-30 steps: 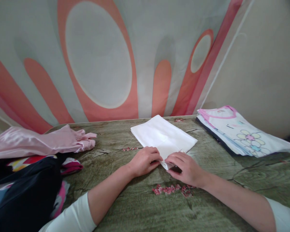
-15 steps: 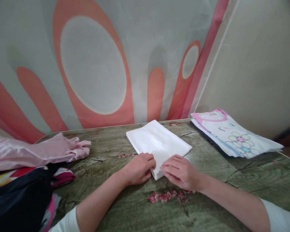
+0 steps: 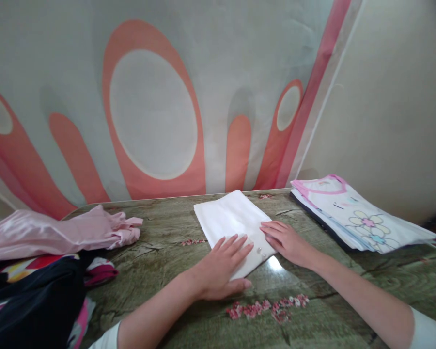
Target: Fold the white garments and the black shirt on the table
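A white folded garment (image 3: 236, 213) lies flat on the wood-patterned table, its near part folded over and showing small shiny dots close to the right edge. My left hand (image 3: 221, 269) rests palm down across its near left part, fingers stretched out and thumb apart. On the right edge lies my right hand (image 3: 285, 240), fingers extended flat over the cloth. Neither hand grasps anything. Part of the garment's near side is hidden under my left hand.
At the right stands a stack of folded shirts (image 3: 349, 213), the top one white with pink trim and flowers. A pink satiny garment (image 3: 58, 235) and a dark crumpled garment (image 3: 36, 300) lie in a heap at the left. Behind the table (image 3: 160, 315) rises a patterned wall (image 3: 156, 111).
The garment's near corner has been folded up onto it. My left hand has opened flat on the cloth; my right hand has moved up and right to its edge. The view has tilted slightly.
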`<state>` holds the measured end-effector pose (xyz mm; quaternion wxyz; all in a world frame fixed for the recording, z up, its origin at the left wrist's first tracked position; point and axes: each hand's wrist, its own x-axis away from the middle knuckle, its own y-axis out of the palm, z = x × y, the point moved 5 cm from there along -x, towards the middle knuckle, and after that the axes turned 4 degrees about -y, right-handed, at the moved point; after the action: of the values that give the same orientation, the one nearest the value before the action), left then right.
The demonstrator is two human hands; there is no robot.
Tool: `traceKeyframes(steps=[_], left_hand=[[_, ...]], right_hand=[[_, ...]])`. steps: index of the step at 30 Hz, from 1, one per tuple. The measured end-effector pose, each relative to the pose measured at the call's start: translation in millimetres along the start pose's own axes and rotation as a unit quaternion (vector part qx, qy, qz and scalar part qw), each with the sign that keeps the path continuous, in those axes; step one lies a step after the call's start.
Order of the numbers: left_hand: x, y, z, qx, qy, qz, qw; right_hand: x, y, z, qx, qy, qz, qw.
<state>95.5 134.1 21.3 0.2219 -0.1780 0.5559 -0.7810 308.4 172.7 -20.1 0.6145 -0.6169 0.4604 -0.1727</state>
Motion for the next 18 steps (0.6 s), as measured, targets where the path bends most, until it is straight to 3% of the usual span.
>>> traceKeyframes(steps=[3,6,9,13,15,18], left_hand=[[4.0,7.1,-1.5,-0.019,-0.01,-0.042,0.999],[8.6,0.5,-3.4,-0.013,-0.004,-0.052,0.999],[9.3,-12.9,-3.9,0.002,-0.011,-0.027,1.0],[5.8,-23.4,-4.7,0.007,-0.059,0.053,0.997],[4.1,-20.1,-2.5,-0.001,-0.065,0.073,0.995],[2.0,-6.8,2.2,-0.021,-0.055,0.047,0.997]], right_hand=[[-0.5,-3.1,-4.6,0.013,0.007,-0.021,1.0],[-1.1,-11.5,-14.2,0.022,0.019,-0.047,0.998],[0.1,-20.4,-31.7,0.029,0.047,-0.082,0.995],[7.3,-27.8,-67.4,0.037,0.084,-0.136,0.986],[11.3,-30.5,-88.6,0.016,0.082,-0.159,0.984],[12.6,-31.9,-116.4,-0.086,0.033,-0.19,0.978]])
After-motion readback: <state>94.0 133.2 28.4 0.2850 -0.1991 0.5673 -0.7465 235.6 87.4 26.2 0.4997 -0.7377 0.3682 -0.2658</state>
